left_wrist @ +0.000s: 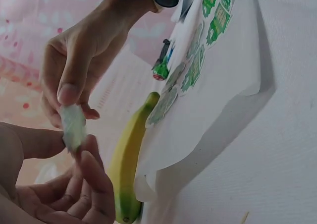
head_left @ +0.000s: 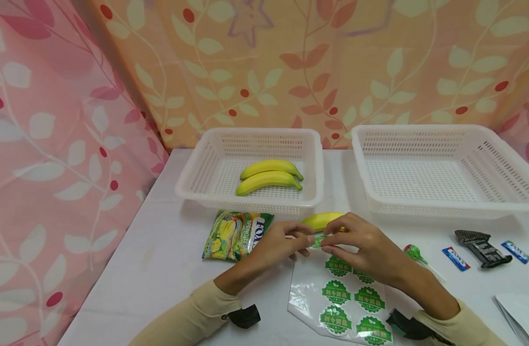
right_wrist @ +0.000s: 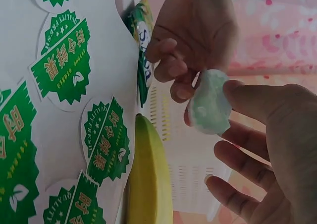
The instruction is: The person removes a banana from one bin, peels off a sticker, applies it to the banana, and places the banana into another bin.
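- Pink leafy cloth [head_left: 74,144] hangs left; orange leafy cloth [head_left: 290,62] closes the far side.
- White table [head_left: 139,278]: a basket [head_left: 212,175] far left, another [head_left: 420,180] far right.
- Left hand [head_left: 286,239]: bent fingers, pinching the left edge of a green sticker [head_left: 318,240].
- Sticker: raised between both hands, just near of a banana [head_left: 321,221].
- Right hand [head_left: 359,242]: thumb and finger pinching its right edge.

From the head we look forward and down over the table [head_left: 117,288] to the patterned cloth [head_left: 299,72] behind. At each wrist we sit close in and rolled sideways, the left view facing across to the right hand [head_left: 364,241], the right to the left hand [head_left: 283,241]; both share the banana [head_left: 321,222] beside the sticker sheet [head_left: 308,293].
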Action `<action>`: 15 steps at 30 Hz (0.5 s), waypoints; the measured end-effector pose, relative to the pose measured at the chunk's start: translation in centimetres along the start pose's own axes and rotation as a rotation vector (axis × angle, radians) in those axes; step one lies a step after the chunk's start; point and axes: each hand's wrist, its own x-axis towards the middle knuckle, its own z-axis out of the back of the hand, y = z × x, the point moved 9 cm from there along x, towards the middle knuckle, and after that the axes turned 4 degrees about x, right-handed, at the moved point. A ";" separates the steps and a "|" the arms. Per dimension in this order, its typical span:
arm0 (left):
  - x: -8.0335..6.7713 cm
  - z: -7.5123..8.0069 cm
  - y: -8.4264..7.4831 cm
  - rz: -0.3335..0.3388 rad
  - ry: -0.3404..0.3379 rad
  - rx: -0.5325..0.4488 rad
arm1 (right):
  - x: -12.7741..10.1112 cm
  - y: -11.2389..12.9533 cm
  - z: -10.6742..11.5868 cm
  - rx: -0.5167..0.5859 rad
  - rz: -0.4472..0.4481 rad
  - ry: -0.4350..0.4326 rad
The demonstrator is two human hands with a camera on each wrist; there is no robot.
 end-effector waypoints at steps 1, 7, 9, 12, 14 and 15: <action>0.1 0.0 0.0 -0.008 -0.008 -0.008 | 0.0 -0.1 -0.1 0.015 -0.008 0.012; 0.1 0.2 -0.5 -0.085 -0.048 0.050 | -0.2 -1.6 -0.2 0.054 -0.161 0.056; 0.0 0.2 -0.9 -0.130 -0.059 0.114 | -0.3 -2.2 -0.1 0.053 -0.227 0.059; -0.1 0.1 -1.6 -0.199 -0.077 0.209 | -0.5 -2.9 -0.2 0.070 -0.301 0.074; -0.1 0.1 -1.9 -0.242 -0.094 0.261 | -0.5 -3.1 -0.2 0.089 -0.332 0.085; -0.2 0.0 -2.2 -0.261 -0.101 0.285 | -0.5 -3.3 -0.2 0.099 -0.351 0.087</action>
